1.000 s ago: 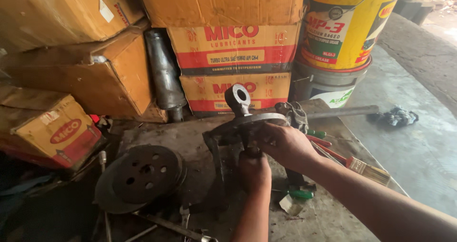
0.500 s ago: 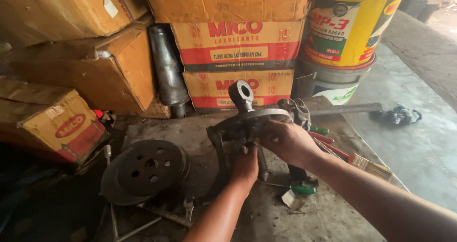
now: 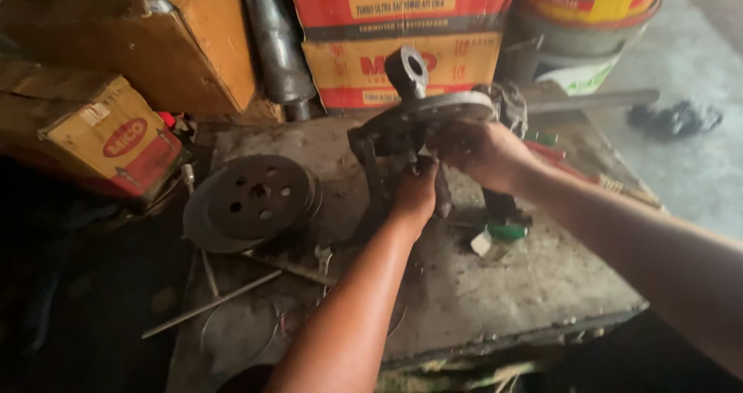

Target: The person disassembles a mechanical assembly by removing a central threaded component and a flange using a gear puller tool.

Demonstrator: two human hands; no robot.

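A dark metal engine part point(image 3: 402, 126), with a ringed rod end sticking up from a round plate and legs below, stands on a grimy work slab point(image 3: 495, 285). My right hand point(image 3: 484, 155) grips the rim of its round plate from the right. My left hand point(image 3: 414, 193) reaches up from below and closes on the underside between the legs. To the left lies a dark round perforated disc point(image 3: 251, 199), flat on the slab.
Cardboard boxes point(image 3: 402, 68) and a dark cylinder point(image 3: 275, 45) stand behind the slab, with another box point(image 3: 108, 141) at left. Paint buckets point(image 3: 588, 22) stand at the back right. Screwdrivers point(image 3: 503, 230), thin rods point(image 3: 213, 304) and small tools lie on the slab.
The view has tilted down and closer. My left hand has slid up under the part; my right hand keeps its grip on the plate.
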